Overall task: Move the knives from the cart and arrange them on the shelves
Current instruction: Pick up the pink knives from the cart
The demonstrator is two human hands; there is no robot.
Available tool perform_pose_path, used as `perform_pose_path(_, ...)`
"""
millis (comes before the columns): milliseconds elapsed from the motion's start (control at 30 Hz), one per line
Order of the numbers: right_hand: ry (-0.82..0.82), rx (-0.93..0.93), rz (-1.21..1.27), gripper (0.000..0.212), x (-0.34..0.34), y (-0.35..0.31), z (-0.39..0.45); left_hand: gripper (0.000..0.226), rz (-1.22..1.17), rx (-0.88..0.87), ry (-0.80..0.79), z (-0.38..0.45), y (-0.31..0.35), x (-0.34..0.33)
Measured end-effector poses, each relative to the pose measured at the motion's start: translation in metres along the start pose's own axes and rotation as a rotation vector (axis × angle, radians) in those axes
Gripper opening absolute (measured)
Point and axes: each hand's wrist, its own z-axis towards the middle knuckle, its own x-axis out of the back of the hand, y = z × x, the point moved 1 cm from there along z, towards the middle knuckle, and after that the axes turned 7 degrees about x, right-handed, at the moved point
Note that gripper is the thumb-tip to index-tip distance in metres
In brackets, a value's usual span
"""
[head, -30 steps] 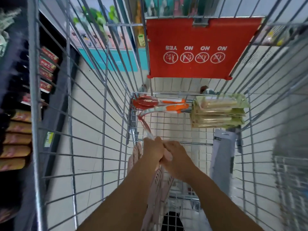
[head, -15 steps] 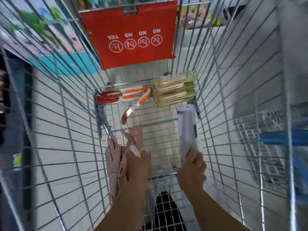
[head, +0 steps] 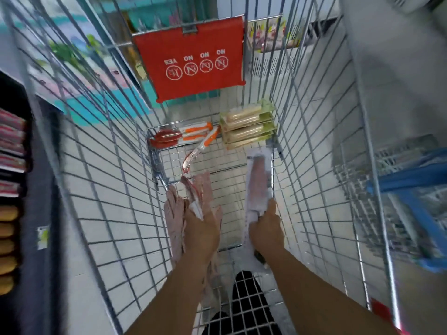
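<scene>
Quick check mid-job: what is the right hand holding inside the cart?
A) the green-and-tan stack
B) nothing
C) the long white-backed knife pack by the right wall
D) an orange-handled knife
C: the right hand grips the long white-backed knife pack lying along the cart's right wall; the orange-handled knives and the green-and-tan stack lie untouched at the far end.

A wire shopping cart carries the goods, its mesh floor and sides bare metal, pale floor tiles showing through. At the far end, orange-handled knives with red blades lie side by side against the end wall. One orange-handled knife in clear packaging lies slanted just beside them. A stack of green-carded packs sits in the far right corner. A long white-carded knife pack lies along the right wall. Pink packaged items rest near the left side; their contents cannot be made out.
</scene>
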Motion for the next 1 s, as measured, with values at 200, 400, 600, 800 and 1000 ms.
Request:
perform_pose_path(200,0.035,0.089,0.023,0.045,0.028,-0.016,-0.037,0.053,0.098,-0.124,-0.014,-0.058,0.011,0.031)
perform_pose_path(400,-0.004,0.212,0.045,0.030,0.065,-0.050,-0.096,0.064,0.206,-0.214,0.016,-0.105,0.006,0.062)
perform_pose_path(600,-0.011,0.505,0.134,0.028,0.100,-0.096,-0.157,0.054,0.188,-0.338,0.114,-0.159,0.012,0.103)
perform_pose_path(800,-0.024,0.851,0.149,0.030,0.132,-0.152,-0.200,0.059,0.158,-0.423,0.357,-0.214,0.022,0.158)
perform_pose_path(1000,-0.139,1.113,0.174,0.038,0.136,-0.204,-0.252,0.069,-0.010,-0.387,0.626,-0.270,0.007,0.215)
